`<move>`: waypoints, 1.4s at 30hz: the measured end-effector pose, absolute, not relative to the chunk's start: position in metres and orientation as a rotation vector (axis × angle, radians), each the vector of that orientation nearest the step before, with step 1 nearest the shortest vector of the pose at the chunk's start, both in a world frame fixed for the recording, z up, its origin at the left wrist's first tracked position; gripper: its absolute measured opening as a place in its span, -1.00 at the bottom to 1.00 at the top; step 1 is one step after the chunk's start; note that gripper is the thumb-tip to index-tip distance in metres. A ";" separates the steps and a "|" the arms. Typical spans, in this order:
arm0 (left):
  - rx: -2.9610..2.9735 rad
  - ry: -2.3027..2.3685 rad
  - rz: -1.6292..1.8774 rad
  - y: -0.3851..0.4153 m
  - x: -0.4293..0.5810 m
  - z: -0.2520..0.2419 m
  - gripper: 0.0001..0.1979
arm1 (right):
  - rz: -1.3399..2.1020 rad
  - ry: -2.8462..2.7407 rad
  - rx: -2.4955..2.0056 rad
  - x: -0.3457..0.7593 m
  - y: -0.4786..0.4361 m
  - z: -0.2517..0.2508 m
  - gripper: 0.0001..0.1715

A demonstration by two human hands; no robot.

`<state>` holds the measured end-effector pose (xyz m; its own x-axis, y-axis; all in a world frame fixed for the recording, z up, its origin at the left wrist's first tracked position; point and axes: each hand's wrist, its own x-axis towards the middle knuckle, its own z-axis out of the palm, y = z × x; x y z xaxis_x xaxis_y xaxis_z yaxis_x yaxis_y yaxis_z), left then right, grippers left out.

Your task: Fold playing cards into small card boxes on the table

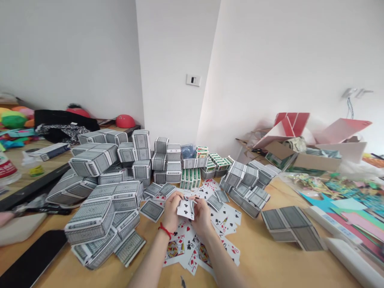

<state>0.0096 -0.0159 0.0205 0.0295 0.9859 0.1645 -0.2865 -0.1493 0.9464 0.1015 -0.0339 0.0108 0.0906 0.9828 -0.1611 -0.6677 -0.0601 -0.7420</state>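
Between both hands I hold a playing card [185,209] with black clubs, tilted up toward me at the middle of the table. My left hand [171,210], with a red cord bracelet [165,231] at the wrist, pinches its left side. My right hand [202,216] grips the right side. Whether more cards lie behind it I cannot tell. Under my wrists spread loose face-up playing cards [189,245], and a face-down card [152,211] with a grey pattern lies left of my left hand.
Blocks folded from grey-backed cards [93,216] are stacked at the left, with more card blocks [250,188] at the right. Green card boxes [190,178] stand behind my hands. A black phone-like slab [34,260], a power strip [334,224] and coloured paper [357,216] lie at the sides.
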 end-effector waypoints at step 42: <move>1.103 1.060 1.160 0.001 -0.003 0.019 -0.82 | 0.953 -1.138 -1.117 0.117 -0.025 -0.003 -0.73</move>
